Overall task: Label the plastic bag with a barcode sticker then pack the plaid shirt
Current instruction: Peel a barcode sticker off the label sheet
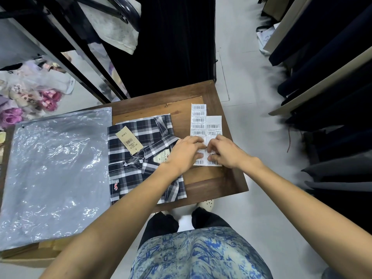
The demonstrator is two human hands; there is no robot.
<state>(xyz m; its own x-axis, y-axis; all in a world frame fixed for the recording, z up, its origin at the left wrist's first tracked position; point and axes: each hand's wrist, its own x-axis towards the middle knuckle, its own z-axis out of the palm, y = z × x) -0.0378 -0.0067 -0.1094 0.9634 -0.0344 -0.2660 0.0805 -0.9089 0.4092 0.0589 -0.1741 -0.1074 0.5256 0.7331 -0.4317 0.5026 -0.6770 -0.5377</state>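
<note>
Both hands, left and right, pinch the sticker sheets, whose long axis runs near to far at the surface's right. The folded shirt lies just left, collar pointing right, and the bag lies flat at far left.

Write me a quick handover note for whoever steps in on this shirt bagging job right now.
Left hand and right hand: both on the barcode sticker sheets at the right of the wooden table, fingers curled as if picking at one sticker.
Plaid shirt: folded, tagged, mid-table, not bagged.
Plastic bag: flat to the left of the shirt, no sticker visible on it.
Done: nothing completed.
Left: peel a sticker, stick it on the bag, slide the shirt in.
</note>
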